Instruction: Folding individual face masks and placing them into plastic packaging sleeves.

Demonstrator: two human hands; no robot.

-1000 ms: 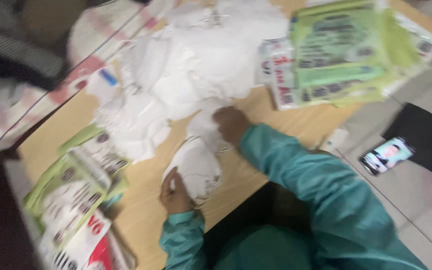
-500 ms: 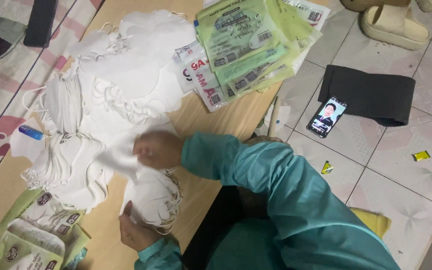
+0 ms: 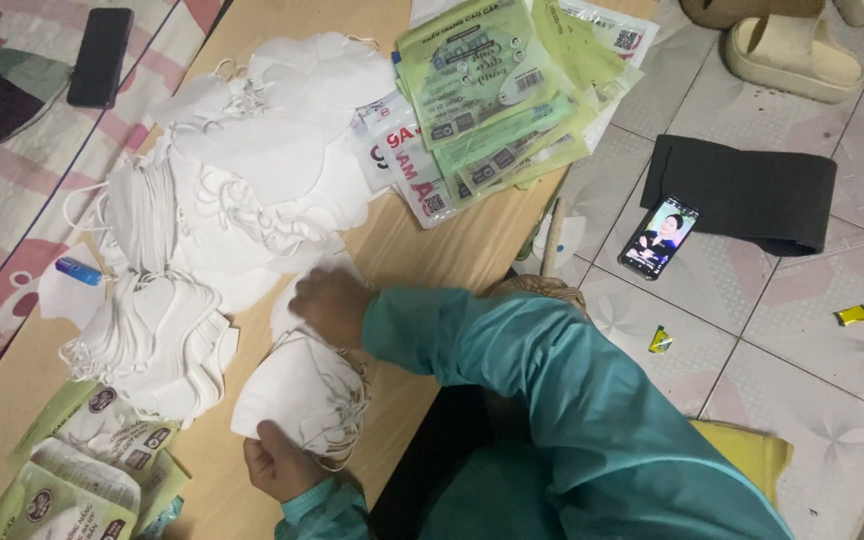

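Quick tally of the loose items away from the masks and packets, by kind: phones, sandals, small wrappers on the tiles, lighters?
Phones: 2, a dark one on the mat and a lit one on the tiles
Sandals: 1 in full view
Yellow wrappers: 2
Blue lighter: 1
Total: 6

1. I see bare table (image 3: 432, 250) between my right hand (image 3: 327, 305) and the green packets (image 3: 492, 95); a hand could pass there.
2. The white mask heap (image 3: 242, 190) blocks the way ahead and left.
3. Packets (image 3: 82, 470) crowd the near left corner.
4. Bare wood lies beside my left hand (image 3: 277, 465), toward the table's near edge.
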